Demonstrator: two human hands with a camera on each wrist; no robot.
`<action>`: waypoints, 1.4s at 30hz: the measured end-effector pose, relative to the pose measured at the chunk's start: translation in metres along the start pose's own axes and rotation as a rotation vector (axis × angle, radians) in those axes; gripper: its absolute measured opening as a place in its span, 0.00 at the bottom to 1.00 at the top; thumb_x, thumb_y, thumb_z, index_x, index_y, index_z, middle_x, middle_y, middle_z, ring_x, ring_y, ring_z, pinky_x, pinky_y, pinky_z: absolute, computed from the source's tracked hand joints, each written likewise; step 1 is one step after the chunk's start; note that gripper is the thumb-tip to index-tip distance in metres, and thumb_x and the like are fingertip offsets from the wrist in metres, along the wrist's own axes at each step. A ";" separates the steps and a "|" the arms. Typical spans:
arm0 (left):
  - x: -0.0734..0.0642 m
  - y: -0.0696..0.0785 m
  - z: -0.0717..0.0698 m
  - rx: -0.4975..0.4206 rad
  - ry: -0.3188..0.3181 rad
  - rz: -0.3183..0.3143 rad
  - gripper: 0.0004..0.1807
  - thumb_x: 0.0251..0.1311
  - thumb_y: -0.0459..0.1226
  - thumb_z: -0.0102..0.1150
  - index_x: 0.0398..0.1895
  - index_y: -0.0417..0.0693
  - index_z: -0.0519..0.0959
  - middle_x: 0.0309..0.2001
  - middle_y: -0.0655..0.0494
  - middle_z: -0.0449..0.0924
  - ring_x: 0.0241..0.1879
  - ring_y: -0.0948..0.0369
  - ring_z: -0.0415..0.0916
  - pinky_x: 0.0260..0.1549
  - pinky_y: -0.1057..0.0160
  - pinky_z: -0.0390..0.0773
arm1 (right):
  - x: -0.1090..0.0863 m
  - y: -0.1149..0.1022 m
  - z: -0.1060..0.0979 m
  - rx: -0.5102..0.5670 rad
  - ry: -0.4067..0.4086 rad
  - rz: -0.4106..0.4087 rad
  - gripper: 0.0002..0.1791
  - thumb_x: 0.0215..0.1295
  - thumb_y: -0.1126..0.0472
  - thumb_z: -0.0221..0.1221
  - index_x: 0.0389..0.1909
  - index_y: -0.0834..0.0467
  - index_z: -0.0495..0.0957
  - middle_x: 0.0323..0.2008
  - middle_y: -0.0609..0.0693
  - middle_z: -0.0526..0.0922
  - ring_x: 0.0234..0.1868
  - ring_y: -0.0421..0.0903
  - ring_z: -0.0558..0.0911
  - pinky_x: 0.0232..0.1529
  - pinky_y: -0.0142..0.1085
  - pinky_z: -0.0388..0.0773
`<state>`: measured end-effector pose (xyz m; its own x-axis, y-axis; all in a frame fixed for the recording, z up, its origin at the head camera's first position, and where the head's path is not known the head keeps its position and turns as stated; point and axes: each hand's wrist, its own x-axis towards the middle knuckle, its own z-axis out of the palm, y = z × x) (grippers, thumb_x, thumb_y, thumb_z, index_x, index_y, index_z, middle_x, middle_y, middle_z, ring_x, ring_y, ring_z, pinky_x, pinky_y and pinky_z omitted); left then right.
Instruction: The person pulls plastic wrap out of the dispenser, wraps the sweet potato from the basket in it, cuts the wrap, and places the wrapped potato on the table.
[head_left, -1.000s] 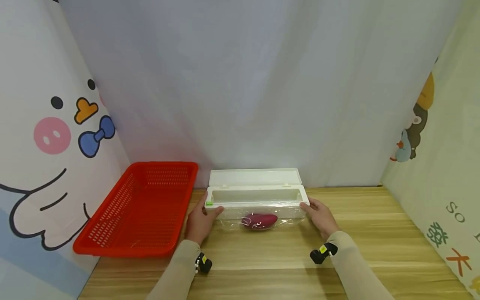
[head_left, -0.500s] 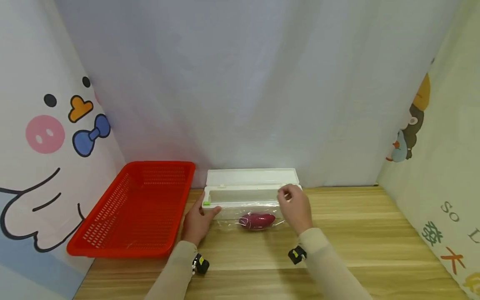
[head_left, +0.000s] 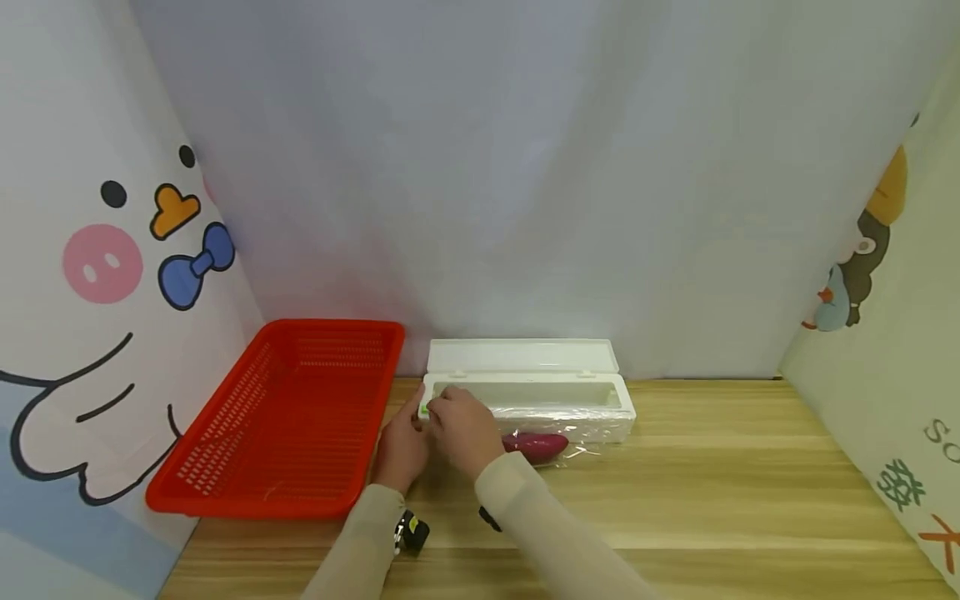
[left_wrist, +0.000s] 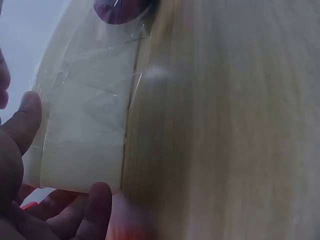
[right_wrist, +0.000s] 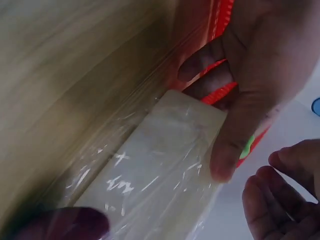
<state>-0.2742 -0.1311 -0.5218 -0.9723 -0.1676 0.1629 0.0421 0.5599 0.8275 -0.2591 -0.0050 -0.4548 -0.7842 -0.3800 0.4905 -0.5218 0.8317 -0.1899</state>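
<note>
Your left hand (head_left: 402,450) is gripping the left end of the white box (head_left: 517,378), its thumb pressing on the front edge and its fingers bending around the end. Your right hand (head_left: 468,433) is hovering at that same corner, beside the green slider (head_left: 424,409); its fingertips are bending toward the thumb, but I cannot tell whether this grip is pinching the slider or only resting near it. The purple object (head_left: 537,447) is lying on the desk (head_left: 712,467) just in front of the box, with clear film (right_wrist: 125,185) covering it.

You are crowding two hands into one corner, so your left thumb is probably sitting in the slider's way; if a cutting edge is hiding under it, you are risking a nick or a jam. Nobody is holding the far right end, so a sideways push could be swinging the box around your left grip. The film is wrinkling across the front, and a slack fold could be snagging or tearing crookedly. Your right wrist is hanging close to the purple object, where a careless sweep could be rolling it. The red basket (head_left: 296,425) is standing just beside your left hand, leaving that side little room.
</note>
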 end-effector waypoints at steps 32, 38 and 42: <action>0.000 -0.005 -0.007 0.070 0.077 0.280 0.37 0.52 0.28 0.65 0.67 0.53 0.67 0.50 0.50 0.81 0.45 0.57 0.81 0.41 0.56 0.80 | 0.025 -0.027 0.023 -0.173 -0.003 0.186 0.07 0.58 0.60 0.60 0.23 0.54 0.84 0.23 0.49 0.76 0.25 0.47 0.77 0.23 0.39 0.77; 0.002 -0.006 -0.008 0.094 0.071 0.289 0.36 0.53 0.29 0.65 0.68 0.54 0.67 0.44 0.49 0.84 0.37 0.57 0.81 0.34 0.57 0.81 | 0.026 -0.028 0.024 -0.179 0.021 0.197 0.07 0.57 0.59 0.61 0.24 0.56 0.84 0.23 0.49 0.76 0.25 0.47 0.77 0.23 0.38 0.76; 0.003 -0.006 -0.007 0.096 0.068 0.285 0.36 0.53 0.29 0.65 0.67 0.54 0.68 0.47 0.49 0.83 0.40 0.54 0.82 0.37 0.55 0.81 | 0.027 -0.027 0.027 -0.244 0.034 0.194 0.08 0.58 0.57 0.60 0.26 0.54 0.84 0.25 0.49 0.77 0.27 0.48 0.77 0.28 0.39 0.73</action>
<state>-0.2756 -0.1404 -0.5221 -0.9067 -0.0447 0.4195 0.2861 0.6657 0.6892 -0.2753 -0.0484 -0.4600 -0.8475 -0.1946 0.4938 -0.2644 0.9615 -0.0749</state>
